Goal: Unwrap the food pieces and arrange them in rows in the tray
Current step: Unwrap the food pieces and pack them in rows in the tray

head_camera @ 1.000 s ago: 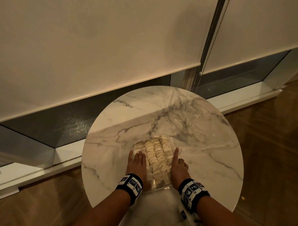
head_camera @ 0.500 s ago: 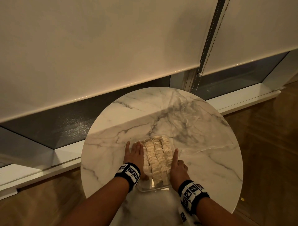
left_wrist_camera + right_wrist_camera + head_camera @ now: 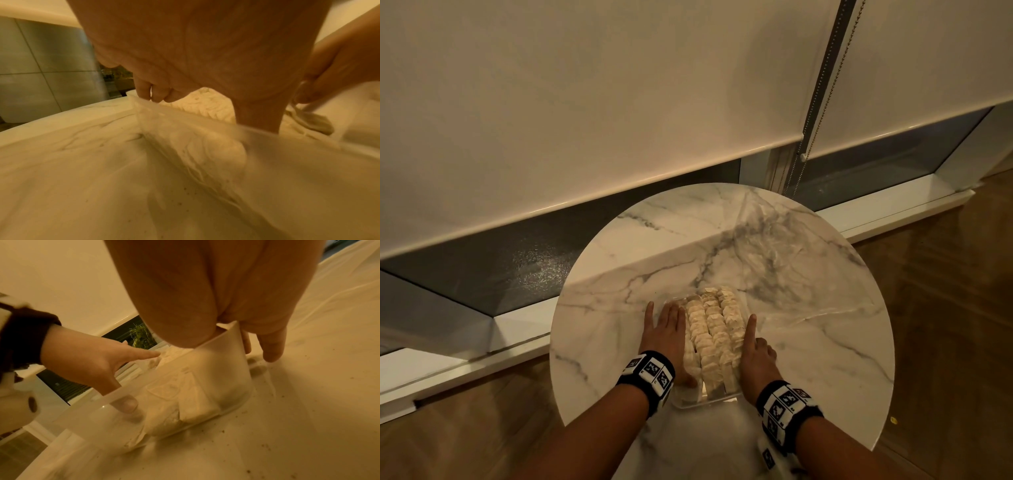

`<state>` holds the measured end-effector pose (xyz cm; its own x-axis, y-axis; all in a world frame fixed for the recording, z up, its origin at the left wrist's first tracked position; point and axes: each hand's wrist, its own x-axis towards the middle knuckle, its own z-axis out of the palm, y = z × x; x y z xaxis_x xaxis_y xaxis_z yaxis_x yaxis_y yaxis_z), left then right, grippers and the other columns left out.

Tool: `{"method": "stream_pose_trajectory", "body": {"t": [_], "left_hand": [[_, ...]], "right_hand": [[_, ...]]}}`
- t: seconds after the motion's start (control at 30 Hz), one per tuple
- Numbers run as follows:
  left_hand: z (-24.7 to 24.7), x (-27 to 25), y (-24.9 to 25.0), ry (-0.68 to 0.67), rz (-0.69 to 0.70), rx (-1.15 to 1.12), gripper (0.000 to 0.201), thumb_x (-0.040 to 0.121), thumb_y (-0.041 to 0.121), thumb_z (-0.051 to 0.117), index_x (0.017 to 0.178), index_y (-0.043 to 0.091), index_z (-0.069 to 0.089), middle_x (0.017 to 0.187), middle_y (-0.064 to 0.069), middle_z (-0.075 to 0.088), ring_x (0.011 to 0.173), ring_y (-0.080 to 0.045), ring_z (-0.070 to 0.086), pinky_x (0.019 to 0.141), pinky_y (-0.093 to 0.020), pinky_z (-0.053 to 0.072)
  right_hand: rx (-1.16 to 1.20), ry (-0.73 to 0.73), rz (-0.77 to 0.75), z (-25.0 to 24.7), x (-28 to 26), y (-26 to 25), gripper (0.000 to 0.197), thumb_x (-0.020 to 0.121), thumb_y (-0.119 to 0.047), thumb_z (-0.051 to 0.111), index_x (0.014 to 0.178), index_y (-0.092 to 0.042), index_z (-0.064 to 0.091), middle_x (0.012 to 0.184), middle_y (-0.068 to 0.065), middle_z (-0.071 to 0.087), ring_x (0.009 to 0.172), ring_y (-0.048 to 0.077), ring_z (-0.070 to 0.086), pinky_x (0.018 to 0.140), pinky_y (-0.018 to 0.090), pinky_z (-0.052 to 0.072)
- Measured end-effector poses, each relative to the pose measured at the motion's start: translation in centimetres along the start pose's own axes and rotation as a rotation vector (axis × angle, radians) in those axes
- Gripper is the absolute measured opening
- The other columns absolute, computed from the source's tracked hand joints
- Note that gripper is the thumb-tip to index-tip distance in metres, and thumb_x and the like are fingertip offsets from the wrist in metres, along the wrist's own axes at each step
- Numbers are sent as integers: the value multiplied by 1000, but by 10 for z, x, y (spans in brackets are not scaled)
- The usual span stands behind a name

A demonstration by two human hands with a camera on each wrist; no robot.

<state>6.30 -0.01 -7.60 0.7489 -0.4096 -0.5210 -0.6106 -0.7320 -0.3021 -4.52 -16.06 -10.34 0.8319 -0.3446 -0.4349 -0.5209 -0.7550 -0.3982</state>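
Flanking the clear rectangular plastic tray (image 3: 709, 401) of pale food pieces in rows (image 3: 714, 330) on the round white marble table (image 3: 825, 342), the left hand (image 3: 666, 337) pressed flat-fingered against one side while the right hand (image 3: 755, 356) pinched the opposite wall

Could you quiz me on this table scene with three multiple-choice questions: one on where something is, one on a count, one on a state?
1. Where does the tray stand?
A. on the floor
B. on the round marble table
C. on the window sill

2. How many hands are at the tray?
A. none
B. one
C. two

3. What is in the tray?
A. nothing
B. pale food pieces in rows
C. water

Answers: 1 B, marble shows all round it. 2 C, the left hand and right hand flank it. 3 B, the rows fill most of it.
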Motion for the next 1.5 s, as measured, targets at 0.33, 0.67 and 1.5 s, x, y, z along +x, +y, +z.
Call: {"method": "stream_pose_trajectory", "body": {"t": [0.33,0.67,1.5], "left_hand": [[17,-12,7,-27,33,65,139,64,85,58,154,6,-13,163,-17,-9,150,-33,-11,107,-66,-22],[36,-32,23,68,57,-55,94,90,61,42,156,7,1,163,-15,5,150,-30,7,113,-59,-19],[22,-37,20,112,241,-93,33,93,15,47,121,5,61,123,-14,57,116,-34,51,110,-44,30]], "right_hand": [[-12,10,5,4,2,0,105,87,7,49,148,-11,-34,134,13,41,120,33,43,106,39,38],[8,23,23,8,4,-1,101,88,7,45,147,-12,-35,136,13,40,126,35,41,105,36,38],[-64,33,18,12,6,-1,105,87,6,50,147,-8,-35,133,14,45,121,33,45,110,37,35]]}}
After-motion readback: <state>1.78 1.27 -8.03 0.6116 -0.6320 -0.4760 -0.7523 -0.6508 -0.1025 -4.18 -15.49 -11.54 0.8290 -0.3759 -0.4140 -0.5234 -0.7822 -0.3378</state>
